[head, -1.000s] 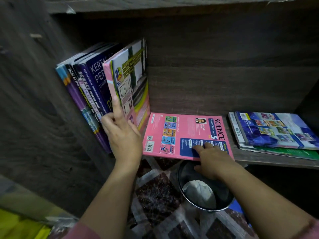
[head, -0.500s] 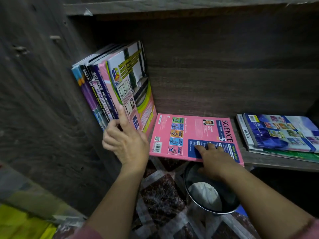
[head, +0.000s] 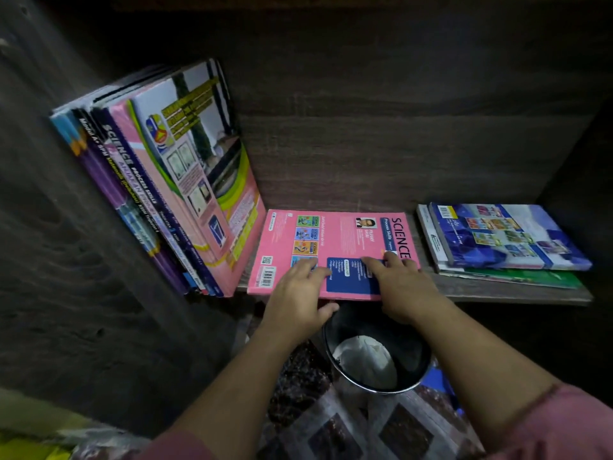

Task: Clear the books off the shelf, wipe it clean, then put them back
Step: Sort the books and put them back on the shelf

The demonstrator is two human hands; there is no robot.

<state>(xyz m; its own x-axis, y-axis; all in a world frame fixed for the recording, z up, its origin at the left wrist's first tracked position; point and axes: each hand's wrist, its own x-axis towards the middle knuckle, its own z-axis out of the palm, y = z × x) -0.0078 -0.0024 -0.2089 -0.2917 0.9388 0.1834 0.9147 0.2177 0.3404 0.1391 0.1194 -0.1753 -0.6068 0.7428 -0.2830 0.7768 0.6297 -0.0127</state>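
Lying back-cover-up, the pink Science workbook point(head: 335, 240) is pressed by spread fingers point(head: 371, 262) of the right hand point(head: 403, 290), its front edge seemingly pinched by the left hand point(head: 295, 293).

My left hand point(head: 298, 293) pinching the pink Science book point(head: 335, 240), front edge, right hand point(head: 403, 287) flat on its cover — leaning books point(head: 166, 180) just beside.

Shelf point(head: 497, 293): dark wood-grain board, matt, slightly rough. Pink book point(head: 331, 240): paper cover, glossy and smooth. Upright books point(head: 185, 180) and flat stack point(head: 510, 240): glossy printed covers too. Bowl point(head: 411, 346): metal, shiny rim, dark inside. Cloth point(head: 368, 360) in it: white, crumpled. Sleeve point(head: 570, 423): pink matt fabric.
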